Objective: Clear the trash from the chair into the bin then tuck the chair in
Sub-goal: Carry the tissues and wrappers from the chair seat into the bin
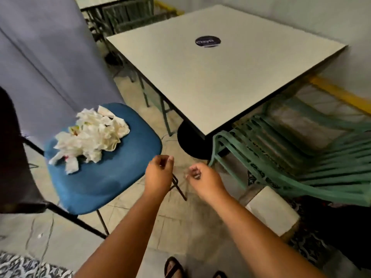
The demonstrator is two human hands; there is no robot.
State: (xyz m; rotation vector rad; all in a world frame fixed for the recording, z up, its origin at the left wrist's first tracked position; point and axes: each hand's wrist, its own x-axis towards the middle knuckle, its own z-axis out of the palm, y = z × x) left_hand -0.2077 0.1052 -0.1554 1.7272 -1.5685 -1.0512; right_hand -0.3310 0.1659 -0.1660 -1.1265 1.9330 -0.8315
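Tiled floor, a pale table [210, 77], and a blue chair [104, 173] pulled out from it.
Crumpled paper trash [90, 137] sits heaped on the seat's far side. Both the left hand [159, 173] and right hand [200, 178] hang loosely curled and empty just beside the seat, likely ready to gather. Green chairs [291, 153] crowd the table's right; no bin shows.

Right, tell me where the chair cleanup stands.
Nothing looks done yet. The crumpled tissue pile lies on the blue chair seat, untouched. The left hand and right hand hover in front of the seat with fingers loosely curled, holding nothing. No bin is in view. Left to do: gather the tissues, bin them, then push the chair under the white table, from which it stands apart.
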